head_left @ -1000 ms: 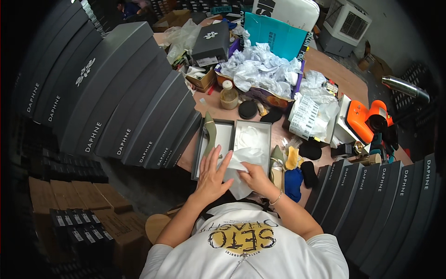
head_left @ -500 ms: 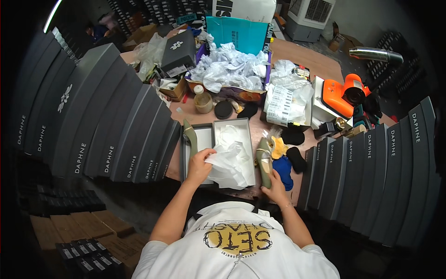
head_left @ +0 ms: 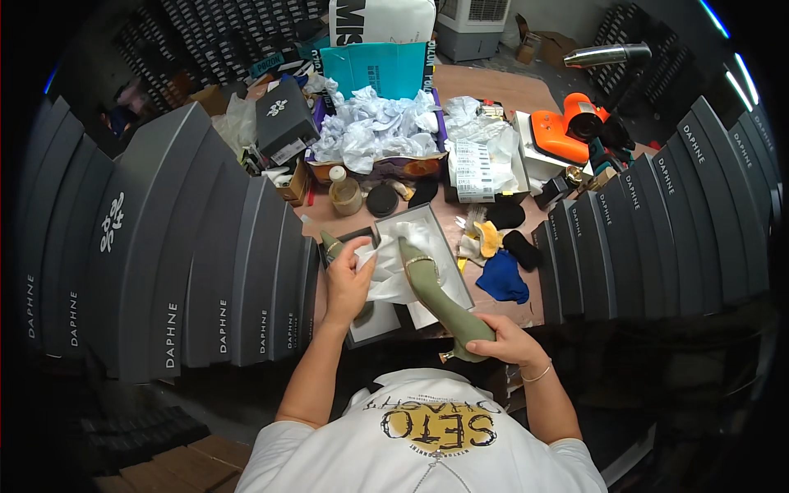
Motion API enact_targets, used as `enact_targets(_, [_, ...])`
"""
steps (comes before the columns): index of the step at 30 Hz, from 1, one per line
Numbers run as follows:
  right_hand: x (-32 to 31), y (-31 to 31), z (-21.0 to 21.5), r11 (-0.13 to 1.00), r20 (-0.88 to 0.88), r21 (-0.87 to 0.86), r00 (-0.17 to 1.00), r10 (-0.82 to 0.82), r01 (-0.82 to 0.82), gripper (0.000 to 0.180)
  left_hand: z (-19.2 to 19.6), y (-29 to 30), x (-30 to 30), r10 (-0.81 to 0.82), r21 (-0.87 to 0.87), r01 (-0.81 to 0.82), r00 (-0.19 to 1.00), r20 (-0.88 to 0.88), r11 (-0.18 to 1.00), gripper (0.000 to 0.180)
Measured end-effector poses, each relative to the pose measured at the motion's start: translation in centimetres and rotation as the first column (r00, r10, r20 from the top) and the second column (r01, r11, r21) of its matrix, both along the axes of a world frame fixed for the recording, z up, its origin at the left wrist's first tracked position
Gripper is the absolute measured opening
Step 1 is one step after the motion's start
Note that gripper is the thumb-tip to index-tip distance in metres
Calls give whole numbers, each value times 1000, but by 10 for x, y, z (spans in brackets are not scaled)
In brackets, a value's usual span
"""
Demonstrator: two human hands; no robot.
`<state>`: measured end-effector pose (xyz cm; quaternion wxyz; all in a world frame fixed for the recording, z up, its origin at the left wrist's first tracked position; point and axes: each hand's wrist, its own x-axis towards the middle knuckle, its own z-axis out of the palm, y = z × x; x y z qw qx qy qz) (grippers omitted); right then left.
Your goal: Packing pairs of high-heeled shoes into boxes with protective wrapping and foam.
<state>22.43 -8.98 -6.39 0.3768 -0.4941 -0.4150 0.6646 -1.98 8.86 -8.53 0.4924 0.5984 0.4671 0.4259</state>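
My right hand (head_left: 507, 340) grips an olive-green pointed shoe (head_left: 440, 301) by its heel end. Its toe points away from me, over white tissue paper (head_left: 389, 279). Between the bent fingers of my left hand (head_left: 350, 279) is an edge of that tissue. A grey shoebox (head_left: 456, 275) with a pale inside lies under the paper and the held shoe. Beside it on the left is a second grey box part (head_left: 374, 331). The toe of another green shoe (head_left: 330, 244) shows there, the rest mostly hidden behind my left hand.
Stacked dark shoeboxes (head_left: 156, 246) rise on the left, with more (head_left: 649, 222) on the right. Behind lie a bin of crumpled paper (head_left: 378, 127), a jar (head_left: 345, 195) and a black round tin (head_left: 382, 200). A blue cloth (head_left: 503, 277) and an orange device (head_left: 560, 135) are at right.
My right hand has brought the shoe left, from beside the cloths to over the tissue and box. My left hand still pinches the tissue. The view has shifted.
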Motion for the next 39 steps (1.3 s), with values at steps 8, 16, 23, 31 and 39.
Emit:
enact_targets(8, [-75, -1, -29, 972, -293, -138, 930, -223, 190, 46, 8, -36, -17, -311, 280, 335, 942, -129, 900, 23])
enact_targets(16, [-70, -25, -69, 925, -632, -273, 676, -380, 264, 53, -14, -16, -26, -239, 280, 296, 946, -219, 913, 16])
enact_targets(23, [-34, -23, -84, 912, -704, -336, 582, -408, 234, 58, 4, -39, 14, -349, 206, 393, 911, -221, 896, 16])
enact_targets(31, [-35, 7, -48, 801, -734, -309, 407, -543, 512, 52, 28, -89, 75, -451, 651, 535, 836, -313, 539, 29])
enact_targets(39, [-11, 23, -65, 844, -526, -139, 683, -506, 519, 50, -25, -144, 106, -739, 537, 787, 550, -389, 303, 32])
